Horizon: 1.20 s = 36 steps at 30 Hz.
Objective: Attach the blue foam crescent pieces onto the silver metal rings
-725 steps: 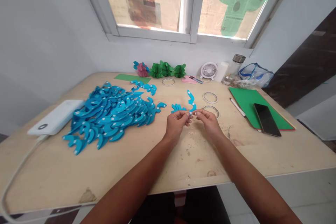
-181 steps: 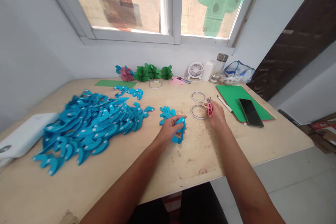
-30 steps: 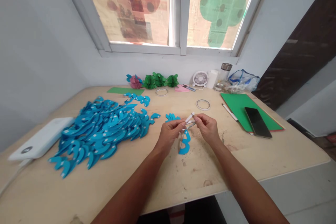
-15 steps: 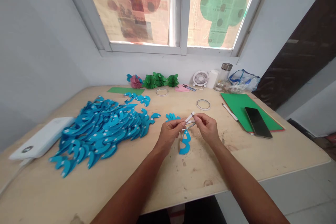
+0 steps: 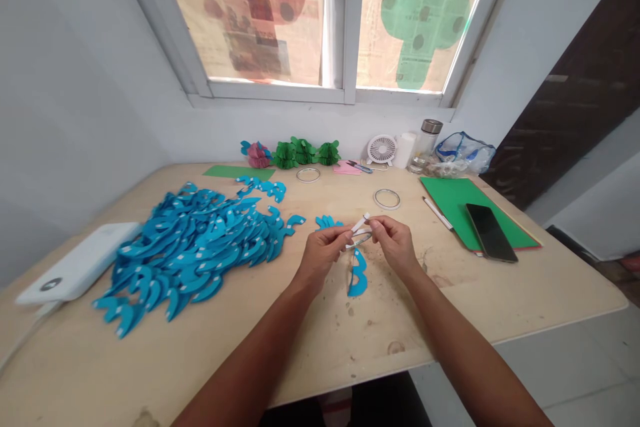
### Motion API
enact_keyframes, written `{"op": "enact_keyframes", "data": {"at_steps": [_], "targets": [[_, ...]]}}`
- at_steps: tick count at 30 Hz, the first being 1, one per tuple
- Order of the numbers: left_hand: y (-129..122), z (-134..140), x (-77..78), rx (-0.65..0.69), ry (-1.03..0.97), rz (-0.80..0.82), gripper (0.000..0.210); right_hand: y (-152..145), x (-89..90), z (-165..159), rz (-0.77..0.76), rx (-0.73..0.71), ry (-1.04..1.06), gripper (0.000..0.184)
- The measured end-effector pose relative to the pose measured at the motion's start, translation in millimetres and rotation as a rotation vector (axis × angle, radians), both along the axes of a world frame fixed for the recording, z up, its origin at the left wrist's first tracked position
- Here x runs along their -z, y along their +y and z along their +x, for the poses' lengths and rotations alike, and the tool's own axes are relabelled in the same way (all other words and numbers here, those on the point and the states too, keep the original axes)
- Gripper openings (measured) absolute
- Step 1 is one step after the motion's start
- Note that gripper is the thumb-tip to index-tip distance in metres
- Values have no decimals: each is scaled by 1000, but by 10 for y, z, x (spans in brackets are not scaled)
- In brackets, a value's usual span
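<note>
My left hand (image 5: 327, 250) is closed, with thumb and fingertips pinching a white strip of tape (image 5: 360, 223) that slants up to the right. Opposite it, my right hand (image 5: 393, 240) pinches at the strip's upper end. Between the hands shows a thin tape roll (image 5: 361, 239), partly hidden by fingers. A blue curved paper cutout (image 5: 358, 280) hangs or stands just below the roll; which hand bears it, if any, I cannot tell. Behind my left fingers lie several small blue paper pieces (image 5: 329, 221).
To the left is a big heap of blue paper cutouts (image 5: 200, 247) with white squares, beside a white power bank (image 5: 80, 263). Two tape rolls lie behind, one of them nearer (image 5: 387, 199). Right: a pen (image 5: 437, 213), green sheets (image 5: 465, 207), a phone (image 5: 491, 232).
The blue cutout under the hands has swung slightly to the right and turned. Both hands keep nearly the same place and pinch.
</note>
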<state>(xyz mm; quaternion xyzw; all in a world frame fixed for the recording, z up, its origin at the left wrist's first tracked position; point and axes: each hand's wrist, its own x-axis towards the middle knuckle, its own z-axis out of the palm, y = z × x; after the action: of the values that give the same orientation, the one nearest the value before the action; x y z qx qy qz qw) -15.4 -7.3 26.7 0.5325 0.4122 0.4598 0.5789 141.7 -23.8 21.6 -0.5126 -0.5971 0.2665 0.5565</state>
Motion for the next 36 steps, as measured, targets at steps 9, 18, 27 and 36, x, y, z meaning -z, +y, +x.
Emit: {"op": "enact_keyframes", "data": {"at_steps": [9,18,27,36], "targets": [[6,-4,0,7,6,10,29,-13,15,11,43,61,-117,33],[2,2,1,14,8,10,30,8,54,-1,37,107,-89,30],[6,-4,-1,-6,8,4,28,9,48,25,58,198,-46,32],[18,-8,24,-11,-20,66,28,-37,11,-27,66,64,-133,30]]}}
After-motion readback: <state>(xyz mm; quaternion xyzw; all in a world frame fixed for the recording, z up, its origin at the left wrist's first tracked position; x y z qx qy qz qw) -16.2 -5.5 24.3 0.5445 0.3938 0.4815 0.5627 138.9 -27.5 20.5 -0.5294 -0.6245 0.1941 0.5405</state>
